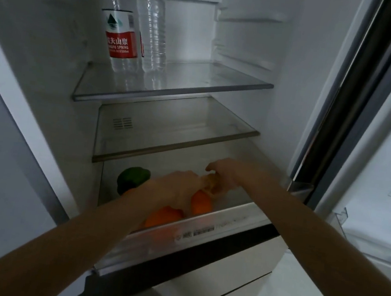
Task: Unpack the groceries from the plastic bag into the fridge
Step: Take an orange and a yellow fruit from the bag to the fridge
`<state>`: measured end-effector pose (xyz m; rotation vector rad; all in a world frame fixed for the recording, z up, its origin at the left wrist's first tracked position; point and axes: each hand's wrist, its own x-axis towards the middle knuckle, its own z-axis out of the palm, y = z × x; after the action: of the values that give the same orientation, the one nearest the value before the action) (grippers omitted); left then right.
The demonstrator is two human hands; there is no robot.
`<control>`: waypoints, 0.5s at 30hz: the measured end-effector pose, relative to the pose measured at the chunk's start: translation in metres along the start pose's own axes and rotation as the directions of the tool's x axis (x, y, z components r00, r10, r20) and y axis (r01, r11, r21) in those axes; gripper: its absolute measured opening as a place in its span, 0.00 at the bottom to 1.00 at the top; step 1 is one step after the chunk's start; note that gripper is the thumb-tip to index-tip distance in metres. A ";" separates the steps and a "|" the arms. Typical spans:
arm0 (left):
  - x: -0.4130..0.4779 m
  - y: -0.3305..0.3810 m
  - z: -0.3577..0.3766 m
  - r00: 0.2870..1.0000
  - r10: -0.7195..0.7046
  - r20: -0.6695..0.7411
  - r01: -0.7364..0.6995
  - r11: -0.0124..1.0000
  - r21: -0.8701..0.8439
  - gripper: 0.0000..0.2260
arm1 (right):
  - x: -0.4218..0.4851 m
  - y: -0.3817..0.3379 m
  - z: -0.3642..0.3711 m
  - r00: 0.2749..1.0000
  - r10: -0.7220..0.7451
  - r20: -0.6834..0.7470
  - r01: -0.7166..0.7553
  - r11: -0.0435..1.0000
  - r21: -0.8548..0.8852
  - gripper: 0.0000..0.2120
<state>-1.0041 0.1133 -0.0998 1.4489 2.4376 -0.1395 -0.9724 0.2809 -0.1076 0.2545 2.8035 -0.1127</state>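
The fridge stands open in front of me, its clear crisper drawer [205, 228] pulled out at the bottom. Both hands reach into it. My left hand [176, 186] and my right hand [223, 175] meet over a brownish, blurred item [211, 185] and hold it between them; I cannot tell what it is. Beneath them lie two orange fruits: one [202, 202] under the hands, the other [164, 218] nearer the drawer front. A green pepper [133, 180] sits at the drawer's left. No plastic bag is in view.
Two water bottles stand at the back left of the upper glass shelf [195, 92]: one with a red label [121, 38], one clear [154, 35]. The lower glass shelf [178, 143] overhangs the drawer. The open door with its bins [375, 215] is to the right.
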 end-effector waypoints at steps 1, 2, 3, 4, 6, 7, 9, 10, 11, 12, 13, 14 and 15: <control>-0.003 0.002 -0.003 1.000 0.014 0.005 -0.014 1.000 0.010 0.32 | 0.001 0.002 0.000 1.000 0.008 0.001 -0.008 0.999 0.031 0.40; -0.003 0.001 -0.005 0.999 0.034 -0.010 -0.034 0.999 0.015 0.33 | 0.000 0.004 0.000 1.000 0.016 0.001 -0.016 0.998 0.054 0.38; -0.003 -0.001 -0.008 0.998 0.050 -0.033 -0.051 0.999 -0.019 0.32 | -0.001 0.007 -0.001 1.000 0.027 -0.008 -0.026 0.996 0.081 0.36; -0.005 -0.001 -0.012 0.997 0.049 -0.054 -0.051 0.997 -0.052 0.31 | -0.005 0.010 -0.003 0.999 0.027 -0.034 -0.023 0.994 0.110 0.34; -0.009 -0.001 -0.015 0.994 0.044 -0.096 -0.048 0.998 -0.042 0.28 | -0.021 0.016 -0.008 0.992 0.007 -0.125 0.020 0.977 0.213 0.28; -0.009 -0.002 -0.015 0.990 0.045 -0.134 -0.048 0.999 -0.018 0.25 | -0.033 0.019 -0.010 0.984 0.006 -0.177 0.049 0.952 0.302 0.25; -0.012 0.006 -0.022 0.965 0.057 -0.256 -0.045 0.998 0.053 0.19 | -0.064 0.029 -0.012 0.952 0.037 -0.304 0.117 0.873 0.473 0.18; -0.013 0.014 -0.028 0.945 0.066 -0.320 -0.052 0.997 0.055 0.16 | -0.082 0.036 -0.013 0.928 0.068 -0.367 0.143 0.844 0.517 0.15; -0.013 0.023 -0.034 0.920 0.085 -0.382 -0.079 0.996 0.030 0.15 | -0.102 0.045 -0.013 0.901 0.103 -0.422 0.157 0.829 0.538 0.14; -0.013 0.038 -0.040 0.893 0.100 -0.439 -0.115 0.993 -0.008 0.13 | -0.122 0.054 -0.012 0.872 0.138 -0.470 0.162 0.825 0.542 0.13; -0.013 0.055 -0.047 0.860 0.117 -0.497 -0.157 0.987 -0.038 0.11 | -0.143 0.065 -0.011 0.846 0.177 -0.504 0.147 0.830 0.539 0.12; -0.012 0.075 -0.053 0.825 0.139 -0.548 -0.206 0.977 -0.062 0.09 | -0.166 0.076 -0.010 0.823 0.222 -0.522 0.114 0.837 0.536 0.12; -0.011 0.098 -0.057 0.790 0.169 -0.590 -0.266 0.961 -0.080 0.08 | -0.190 0.089 -0.007 0.805 0.275 -0.525 0.069 0.837 0.544 0.12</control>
<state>-0.9257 0.1647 -0.0358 1.8949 2.6025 0.6313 -0.7811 0.3385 -0.0435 0.6901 3.2877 -0.9757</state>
